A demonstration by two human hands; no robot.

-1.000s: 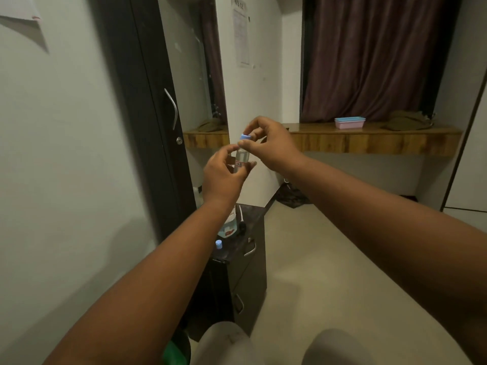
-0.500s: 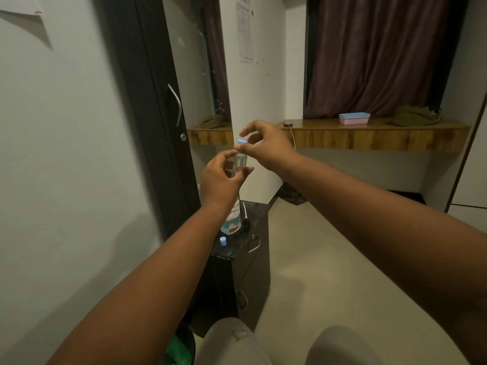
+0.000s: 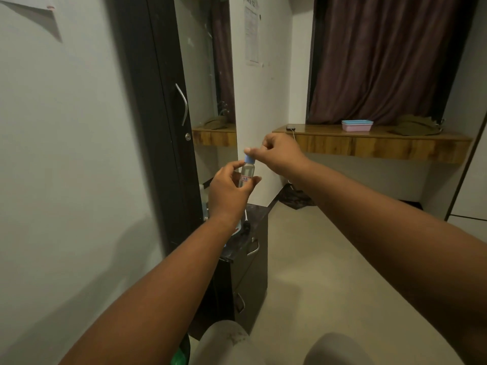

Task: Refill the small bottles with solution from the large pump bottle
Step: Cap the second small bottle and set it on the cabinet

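Note:
A small clear bottle (image 3: 247, 172) with a red-edged label and clear liquid inside is held upright in front of me. My left hand (image 3: 228, 193) grips its lower body. My right hand (image 3: 279, 153) pinches the bottle's blue cap (image 3: 249, 158), which sits on the neck. Behind my left hand and wrist, the large pump bottle (image 3: 238, 227) stands on the dark cabinet (image 3: 253, 259); only a sliver of it shows.
A dark wardrobe door with a metal handle (image 3: 183, 104) stands at left. At the back, a wooden shelf (image 3: 369, 146) carries a pink and blue box (image 3: 357, 125), a phone with a cable and folded cloth. My knees show at the bottom. Beige floor spreads to the right.
The cap has come down onto the bottle's neck. My right hand's fingers have curled in around it. The view has shifted slightly, hiding the loose blue cap on the cabinet.

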